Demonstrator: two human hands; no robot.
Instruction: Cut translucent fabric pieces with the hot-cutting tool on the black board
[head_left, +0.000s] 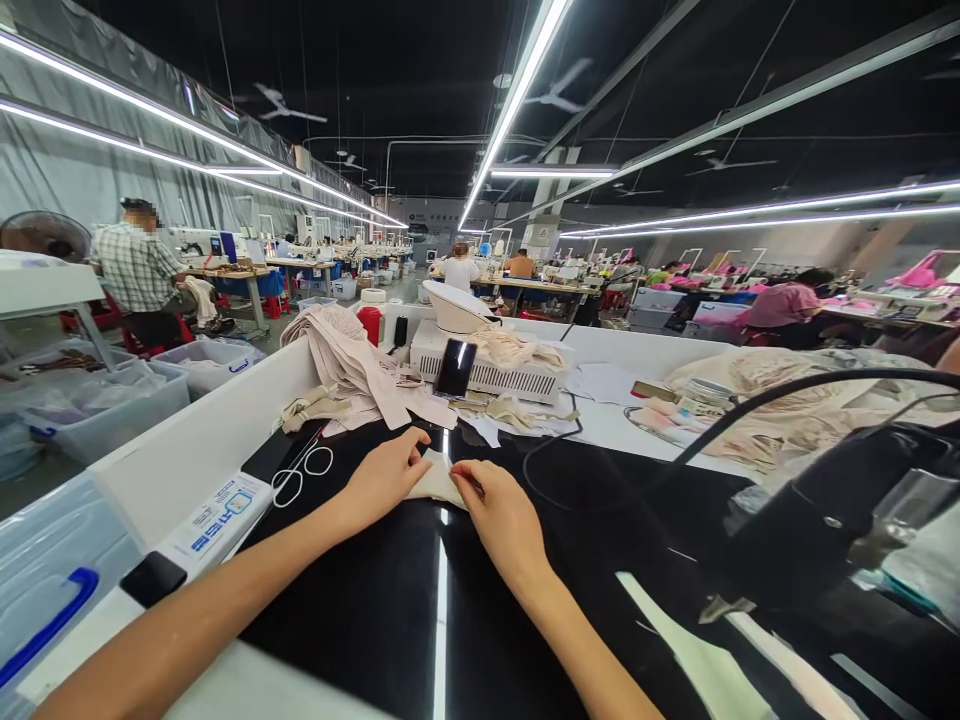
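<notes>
A small cream fabric piece [435,482] lies at the middle of the glossy black tabletop [360,620], between my two hands. My left hand [386,475] grips its left end, thumb and fingers closed together. At the right end, my right hand [499,510] pinches the edge between thumb and forefinger. Just beyond my hands stands a dark phone [455,368], leaning upright against a white vented box [517,380]. Long pale pink fabric strips [349,365] are heaped behind my left hand.
Scissors with white handles [300,475] lie left, beside a white-and-blue box [225,515] and a black phone [154,578]. A black machine with a curved arm [810,500] stands right, near loose pale fabric pieces [697,650]. A low white wall [217,420] edges the table.
</notes>
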